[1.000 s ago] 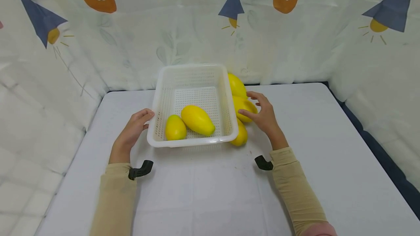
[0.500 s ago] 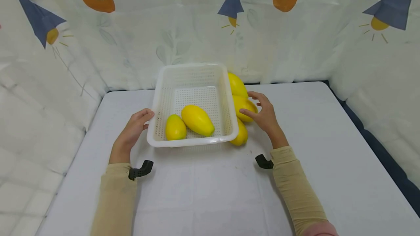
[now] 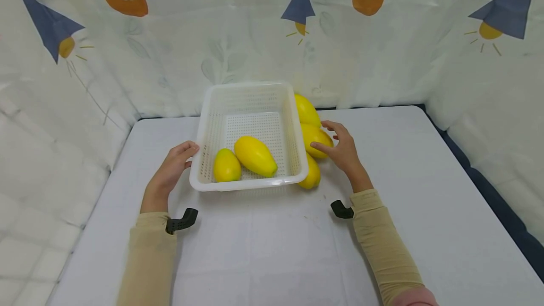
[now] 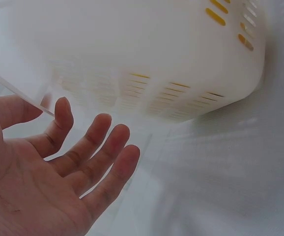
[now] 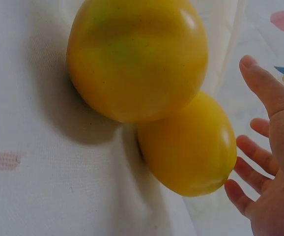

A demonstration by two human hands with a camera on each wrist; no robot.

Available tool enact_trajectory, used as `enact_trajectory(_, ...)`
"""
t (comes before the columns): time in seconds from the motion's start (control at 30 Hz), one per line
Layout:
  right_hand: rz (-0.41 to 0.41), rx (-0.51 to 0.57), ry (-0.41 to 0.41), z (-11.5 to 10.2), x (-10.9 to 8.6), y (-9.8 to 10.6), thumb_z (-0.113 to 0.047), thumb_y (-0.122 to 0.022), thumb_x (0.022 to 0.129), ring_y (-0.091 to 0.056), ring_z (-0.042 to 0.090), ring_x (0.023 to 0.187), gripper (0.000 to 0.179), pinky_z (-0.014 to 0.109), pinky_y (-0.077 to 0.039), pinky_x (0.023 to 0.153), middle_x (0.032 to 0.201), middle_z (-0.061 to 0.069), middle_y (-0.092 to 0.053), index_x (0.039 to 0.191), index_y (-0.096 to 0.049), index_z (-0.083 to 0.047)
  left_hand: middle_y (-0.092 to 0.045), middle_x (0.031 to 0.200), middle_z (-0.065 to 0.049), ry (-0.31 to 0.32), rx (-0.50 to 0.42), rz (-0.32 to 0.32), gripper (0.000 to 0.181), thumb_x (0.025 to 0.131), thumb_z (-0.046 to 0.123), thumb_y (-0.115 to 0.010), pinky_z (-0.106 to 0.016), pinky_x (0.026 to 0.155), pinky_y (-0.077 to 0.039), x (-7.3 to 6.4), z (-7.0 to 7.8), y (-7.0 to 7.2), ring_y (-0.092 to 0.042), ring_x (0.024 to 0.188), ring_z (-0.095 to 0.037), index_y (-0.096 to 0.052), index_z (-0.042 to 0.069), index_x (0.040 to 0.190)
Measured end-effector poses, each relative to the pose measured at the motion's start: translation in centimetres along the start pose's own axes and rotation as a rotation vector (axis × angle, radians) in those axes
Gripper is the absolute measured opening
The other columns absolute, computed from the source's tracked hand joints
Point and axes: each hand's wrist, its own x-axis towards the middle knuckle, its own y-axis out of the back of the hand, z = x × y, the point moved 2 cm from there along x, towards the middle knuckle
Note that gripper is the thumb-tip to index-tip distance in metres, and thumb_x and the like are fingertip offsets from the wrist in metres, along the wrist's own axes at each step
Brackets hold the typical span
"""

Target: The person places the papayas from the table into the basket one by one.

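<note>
A white perforated plastic basket [image 3: 250, 185] is on the table with two yellow mangoes [image 3: 255, 156] at its near end. My left hand [image 3: 172, 169] pinches the basket's left rim between thumb and index finger; in the left wrist view its other fingers spread loosely below the basket wall [image 4: 107, 44]. Three more mangoes lie in a row along the basket's right side, partly hidden by it. My right hand [image 3: 343, 152] is around the middle mango [image 3: 313, 138], thumb and fingers apart. In the right wrist view its fingertips are by a mango [image 5: 188, 147]; contact is hard to tell.
A white cloth covers the table [image 3: 272, 249]. A printed white curtain [image 3: 255, 51] hangs behind it and at both sides. Each wrist wears a black camera mount [image 3: 182, 221].
Almost nothing differs. Both hands, the basket and the mangoes keep their places; the head view has shifted very slightly.
</note>
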Motion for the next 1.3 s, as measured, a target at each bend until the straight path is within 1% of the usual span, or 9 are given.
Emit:
enact_trajectory(0.17,0.000,-0.005,-0.004,0.4,0.0,-0.1,-0.040,-0.079,0.078,-0.045,0.030,0.126,0.071,0.052,-0.040,0.103,0.138,0.008,-0.051,0.136,-0.051,-0.010,-0.051,0.121,-0.002,-0.006,-0.005,-0.004,0.050,0.102,0.045,-0.040,-0.035,0.101,-0.036,0.0,0.0,0.0,-0.043,0.115,-0.010,-0.047,-0.001,0.118)
enact_trajectory(0.33,-0.003,-0.007,-0.023,0.8,0.1,-0.3,-0.042,-0.079,0.078,-0.044,0.030,0.126,0.072,0.051,-0.040,0.104,0.140,0.007,-0.050,0.136,-0.050,-0.011,-0.051,0.119,0.000,-0.009,-0.014,-0.007,0.049,0.102,0.045,-0.040,-0.036,0.101,-0.036,0.0,0.0,0.0,-0.042,0.115,-0.010,-0.047,-0.001,0.116)
enact_trajectory(0.57,-0.013,-0.024,-0.048,0.9,0.1,-0.6,-0.043,-0.078,0.078,-0.044,0.029,0.127,0.072,0.049,-0.041,0.104,0.141,0.007,-0.048,0.137,-0.050,-0.012,-0.051,0.119,0.000,-0.015,-0.019,-0.007,0.049,0.102,0.044,-0.040,-0.036,0.100,-0.036,0.0,0.0,0.0,-0.043,0.114,-0.010,-0.047,-0.002,0.117)
enact_trajectory(0.8,-0.029,-0.041,-0.069,1.1,0.1,-0.7,-0.043,-0.078,0.078,-0.043,0.029,0.128,0.073,0.048,-0.041,0.104,0.143,0.008,-0.046,0.138,-0.049,-0.013,-0.051,0.119,0.000,-0.009,-0.022,-0.006,0.047,0.101,0.045,-0.041,-0.037,0.101,-0.035,0.0,-0.1,0.0,-0.043,0.115,-0.011,-0.049,0.001,0.116)
enact_trajectory(0.97,-0.044,-0.047,-0.087,1.3,0.0,-0.8,-0.044,-0.078,0.078,-0.043,0.030,0.129,0.074,0.048,-0.041,0.104,0.144,0.008,-0.045,0.139,-0.048,-0.014,-0.051,0.119,-0.001,-0.010,-0.026,-0.007,0.048,0.101,0.046,-0.041,-0.036,0.100,-0.036,0.0,0.0,0.0,-0.043,0.115,-0.011,-0.049,0.001,0.116)
enact_trajectory(1.3,-0.056,-0.055,-0.095,1.8,0.1,-1.0,-0.047,-0.077,0.078,-0.043,0.029,0.128,0.076,0.048,-0.040,0.104,0.144,0.008,-0.044,0.140,-0.046,-0.014,-0.051,0.119,-0.001,-0.007,-0.030,-0.008,0.046,0.102,0.044,-0.041,-0.035,0.099,-0.036,0.1,0.0,0.0,-0.042,0.115,-0.012,-0.049,0.001,0.115)
